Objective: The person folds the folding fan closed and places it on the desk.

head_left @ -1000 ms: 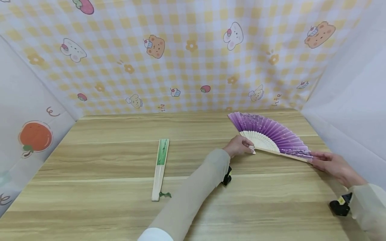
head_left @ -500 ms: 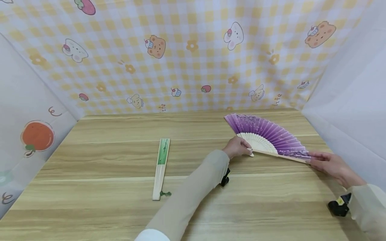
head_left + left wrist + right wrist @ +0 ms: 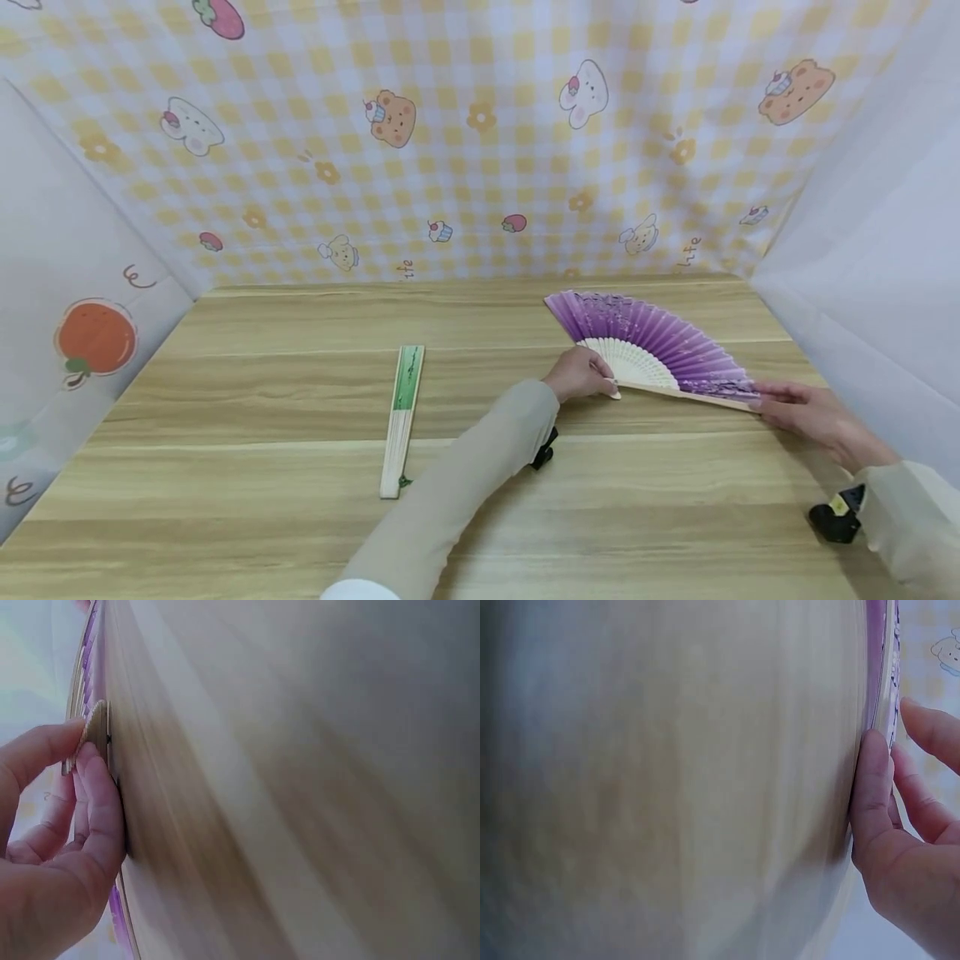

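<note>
1. The left hand [image 3: 581,375] pinches the pivot end of a purple folding fan [image 3: 660,337] between thumb and fingers.
2. The right hand [image 3: 821,421] grips the same fan at its outer right corner, thumb and fingers closed on the end of the pale guard stick [image 3: 697,398].
3. That fan is spread into a wide arc over the right half of the wood-grain table [image 3: 262,417], pleats pointing away from the person; whether it touches the surface along its whole length is unclear.
4. A green folding fan [image 3: 401,417] lies folded left of the left forearm, its dark green tassel [image 3: 406,482] partly hidden by the sleeve [image 3: 457,492].
</note>
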Action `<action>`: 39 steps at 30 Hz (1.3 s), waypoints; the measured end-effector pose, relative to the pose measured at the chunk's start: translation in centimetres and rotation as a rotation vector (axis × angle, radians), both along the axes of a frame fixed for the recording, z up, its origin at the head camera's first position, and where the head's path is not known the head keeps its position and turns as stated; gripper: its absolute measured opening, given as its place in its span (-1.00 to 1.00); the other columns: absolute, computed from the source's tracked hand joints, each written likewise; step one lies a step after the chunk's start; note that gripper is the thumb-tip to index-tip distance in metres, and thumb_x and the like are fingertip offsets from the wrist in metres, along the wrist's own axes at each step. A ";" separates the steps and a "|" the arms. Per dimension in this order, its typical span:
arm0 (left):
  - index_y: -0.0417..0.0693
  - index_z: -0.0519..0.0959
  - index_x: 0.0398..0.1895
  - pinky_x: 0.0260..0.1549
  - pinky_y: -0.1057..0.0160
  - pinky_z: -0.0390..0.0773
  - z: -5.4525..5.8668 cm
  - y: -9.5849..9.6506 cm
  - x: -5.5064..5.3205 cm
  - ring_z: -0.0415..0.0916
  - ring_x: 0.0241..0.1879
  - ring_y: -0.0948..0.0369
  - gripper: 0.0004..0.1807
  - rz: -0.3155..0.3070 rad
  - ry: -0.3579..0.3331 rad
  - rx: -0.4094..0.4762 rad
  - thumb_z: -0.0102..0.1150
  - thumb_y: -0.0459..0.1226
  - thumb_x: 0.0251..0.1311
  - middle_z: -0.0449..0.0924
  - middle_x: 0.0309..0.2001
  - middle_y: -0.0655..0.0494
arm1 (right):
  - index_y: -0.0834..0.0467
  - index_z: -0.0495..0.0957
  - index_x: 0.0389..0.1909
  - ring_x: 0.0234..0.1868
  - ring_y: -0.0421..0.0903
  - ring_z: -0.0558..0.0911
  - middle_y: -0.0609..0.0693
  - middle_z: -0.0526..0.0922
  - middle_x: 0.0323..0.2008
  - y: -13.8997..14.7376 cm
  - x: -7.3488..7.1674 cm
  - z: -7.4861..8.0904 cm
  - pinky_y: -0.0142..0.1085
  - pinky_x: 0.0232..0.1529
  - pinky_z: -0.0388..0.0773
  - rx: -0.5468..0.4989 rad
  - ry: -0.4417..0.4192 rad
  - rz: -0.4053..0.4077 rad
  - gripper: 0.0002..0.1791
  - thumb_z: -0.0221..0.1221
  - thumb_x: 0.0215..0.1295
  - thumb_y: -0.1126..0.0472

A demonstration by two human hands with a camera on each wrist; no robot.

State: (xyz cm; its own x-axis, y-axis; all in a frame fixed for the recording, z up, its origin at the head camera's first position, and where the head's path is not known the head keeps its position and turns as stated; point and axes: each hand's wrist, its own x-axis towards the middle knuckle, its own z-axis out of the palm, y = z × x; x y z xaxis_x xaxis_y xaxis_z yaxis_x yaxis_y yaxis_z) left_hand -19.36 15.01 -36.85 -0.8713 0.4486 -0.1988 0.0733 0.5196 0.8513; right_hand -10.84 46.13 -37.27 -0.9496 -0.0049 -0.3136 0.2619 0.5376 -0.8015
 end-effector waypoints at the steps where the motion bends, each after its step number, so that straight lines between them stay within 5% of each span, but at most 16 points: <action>1: -0.17 0.57 -0.52 -0.60 0.48 0.44 0.0 -0.1 0.0 0.37 -0.58 0.33 -0.85 -0.001 -0.008 0.005 0.36 -0.39 -0.21 0.45 -0.56 0.18 | 0.28 0.30 0.14 -0.31 -0.51 0.44 -0.20 0.48 -0.18 -0.1 0.0 0.0 -0.54 -0.30 0.48 0.019 0.005 0.006 -0.43 0.10 0.20 0.03; 3: -0.18 0.56 -0.52 -0.62 0.46 0.48 0.0 -0.5 -0.1 0.39 -0.61 0.31 -0.85 -0.002 -0.030 0.011 0.35 -0.40 -0.19 0.45 -0.56 0.16 | 0.44 0.17 0.18 -0.30 -0.52 0.43 -0.18 0.46 -0.16 -0.5 0.0 0.0 -0.54 -0.29 0.48 0.026 0.013 0.016 -0.31 0.09 0.21 0.03; 10: -0.20 0.54 -0.49 -0.59 0.45 0.51 0.2 -1.9 -0.2 0.40 -0.62 0.30 -0.84 -0.005 -0.067 -0.003 0.33 -0.41 -0.18 0.45 -0.53 0.13 | 0.45 0.16 0.17 -0.29 -0.47 0.47 -0.34 0.43 -0.24 -1.7 0.0 -0.1 -0.51 -0.26 0.50 -0.041 0.013 0.023 -0.32 0.10 0.20 0.07; 17: -0.22 0.54 -0.48 -0.59 0.44 0.53 0.2 -3.4 -0.7 0.41 -0.62 0.30 -0.85 -0.005 -0.085 0.011 0.32 -0.41 -0.15 0.47 -0.55 0.11 | 0.42 0.09 0.22 -0.26 -0.47 0.43 0.10 0.42 0.00 -2.9 -0.1 0.3 -0.50 -0.25 0.47 0.027 0.002 0.074 -0.28 0.05 0.23 0.01; 24: -0.23 0.54 -0.47 -0.57 0.42 0.54 -0.1 -4.8 -0.8 0.43 -0.60 0.28 -0.84 -0.010 -0.100 0.016 0.32 -0.40 -0.15 0.49 -0.54 0.09 | 0.47 0.07 0.19 -0.24 -0.35 0.52 -0.12 0.41 -0.17 -3.9 -0.2 0.4 -0.40 -0.18 0.53 -0.190 -0.026 0.074 -0.38 0.05 0.25 0.20; 30: -0.23 0.54 -0.46 -0.56 0.42 0.54 -0.1 -5.5 -0.7 0.44 -0.59 0.28 -0.83 0.008 -0.110 0.008 0.33 -0.40 -0.16 0.51 -0.53 0.08 | 0.47 0.16 0.13 -0.24 -0.33 0.53 -0.15 0.42 -0.23 -4.5 -0.4 0.6 -0.40 -0.16 0.53 -0.273 -0.010 0.075 -0.48 0.04 0.25 0.27; 39: -0.25 0.52 -0.47 -0.53 0.40 0.56 0.1 -6.5 0.0 0.44 -0.59 0.26 -0.83 0.036 -0.141 0.032 0.32 -0.43 -0.16 0.49 -0.49 0.06 | 0.04 0.40 -0.11 -0.25 -0.29 0.54 -0.12 0.44 -0.25 -5.3 -0.6 0.5 -0.38 -0.17 0.54 -0.406 0.029 0.061 -0.77 0.05 0.23 0.32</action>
